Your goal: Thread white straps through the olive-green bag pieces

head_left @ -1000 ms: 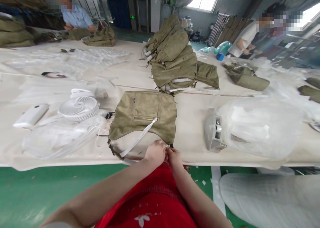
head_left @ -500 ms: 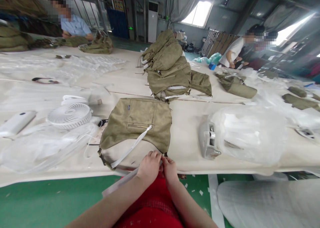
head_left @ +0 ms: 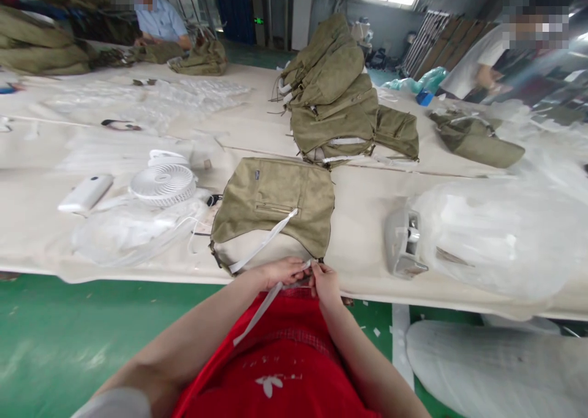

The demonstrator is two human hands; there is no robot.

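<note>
Lying with curved edge point(head_left: 257, 227) nearest: olive bag point(head_left: 275, 188), zip point(head_left: 275, 209) crosswise

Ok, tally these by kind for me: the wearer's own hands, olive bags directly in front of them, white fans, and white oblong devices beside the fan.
Own hands, left hand and right hand: 2
Olive bag directly in front: 1
White fan: 1
White oblong device: 1
Total: 5
</note>
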